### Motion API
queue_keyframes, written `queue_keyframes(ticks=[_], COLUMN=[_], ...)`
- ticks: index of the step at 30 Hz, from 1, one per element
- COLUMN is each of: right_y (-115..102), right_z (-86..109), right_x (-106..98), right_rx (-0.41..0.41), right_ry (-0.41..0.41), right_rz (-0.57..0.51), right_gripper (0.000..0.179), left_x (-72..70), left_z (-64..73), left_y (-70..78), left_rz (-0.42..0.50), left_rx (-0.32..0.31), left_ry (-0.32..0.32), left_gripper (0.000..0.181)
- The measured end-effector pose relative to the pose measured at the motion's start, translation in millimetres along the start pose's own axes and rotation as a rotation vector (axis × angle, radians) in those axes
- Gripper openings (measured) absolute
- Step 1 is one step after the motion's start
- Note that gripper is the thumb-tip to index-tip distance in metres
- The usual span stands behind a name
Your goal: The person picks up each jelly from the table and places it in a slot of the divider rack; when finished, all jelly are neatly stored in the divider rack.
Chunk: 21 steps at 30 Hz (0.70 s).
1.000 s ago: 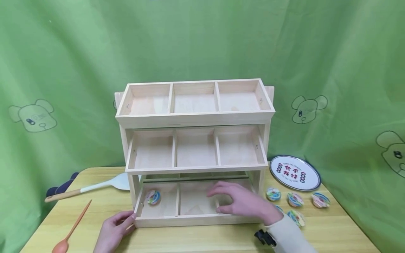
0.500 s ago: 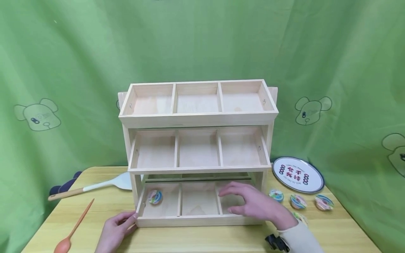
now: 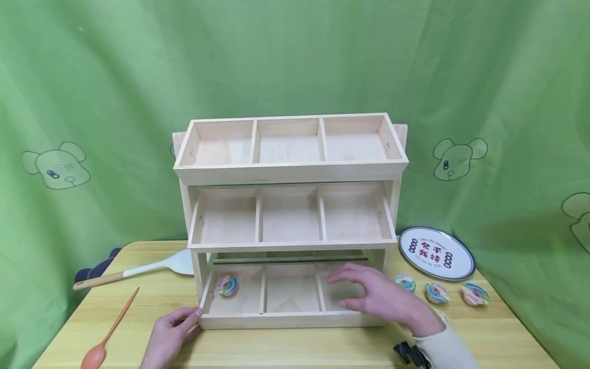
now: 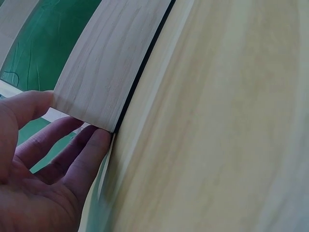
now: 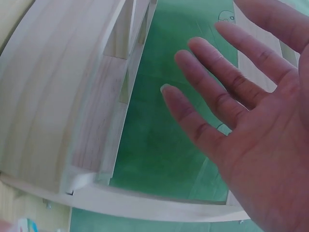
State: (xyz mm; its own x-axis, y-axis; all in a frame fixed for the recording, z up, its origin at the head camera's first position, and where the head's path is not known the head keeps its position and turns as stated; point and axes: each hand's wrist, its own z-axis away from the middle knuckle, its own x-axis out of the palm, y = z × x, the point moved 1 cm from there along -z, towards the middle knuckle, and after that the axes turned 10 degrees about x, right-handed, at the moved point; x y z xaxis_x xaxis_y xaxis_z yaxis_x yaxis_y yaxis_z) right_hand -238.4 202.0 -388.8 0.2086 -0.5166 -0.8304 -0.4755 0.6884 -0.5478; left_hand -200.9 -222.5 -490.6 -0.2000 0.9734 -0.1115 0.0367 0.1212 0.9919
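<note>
A pale wooden three-tier rack [image 3: 290, 174] stands on the table, each tier split into three compartments. In the head view my left hand [image 3: 170, 335] is at the left front corner of the bottom tray [image 3: 290, 322]. The left wrist view shows the thumb at the upper edge of the tray's front board [image 4: 104, 67] and fingertips at its lower corner, gripping its end. My right hand [image 3: 387, 297] hovers over the right compartment of that tray, fingers spread and holding nothing. One small cup with a colourful lid [image 3: 228, 286] lies in the bottom left compartment.
Several more lidded cups [image 3: 437, 293] sit on the table to the right, one partly hidden by the right forearm. Behind them lies a white plate with red characters [image 3: 437, 253]. On the left are a white spatula [image 3: 147, 269] and an orange spoon [image 3: 110, 330].
My right hand has moved right, from the divider beside the middle compartment to over the right one. The left hand stays at the tray corner. The head view has shifted slightly.
</note>
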Motion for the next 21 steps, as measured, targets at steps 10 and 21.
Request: queue_keyframes(ticks=[10, 21], right_y=[6.3, 13.4], right_z=[22.0, 38.6], right_x=[-7.3, -14.6], right_rx=[0.094, 0.097], right_ry=[0.007, 0.063], right_rz=[0.038, 0.083], right_gripper=[0.042, 0.038], left_x=[-0.7, 0.4], left_z=[1.0, 2.6], left_y=[-1.1, -1.5], left_rz=[0.005, 0.019], left_rx=[0.004, -0.002], left_ry=[0.0, 0.015], left_gripper=[0.027, 0.028])
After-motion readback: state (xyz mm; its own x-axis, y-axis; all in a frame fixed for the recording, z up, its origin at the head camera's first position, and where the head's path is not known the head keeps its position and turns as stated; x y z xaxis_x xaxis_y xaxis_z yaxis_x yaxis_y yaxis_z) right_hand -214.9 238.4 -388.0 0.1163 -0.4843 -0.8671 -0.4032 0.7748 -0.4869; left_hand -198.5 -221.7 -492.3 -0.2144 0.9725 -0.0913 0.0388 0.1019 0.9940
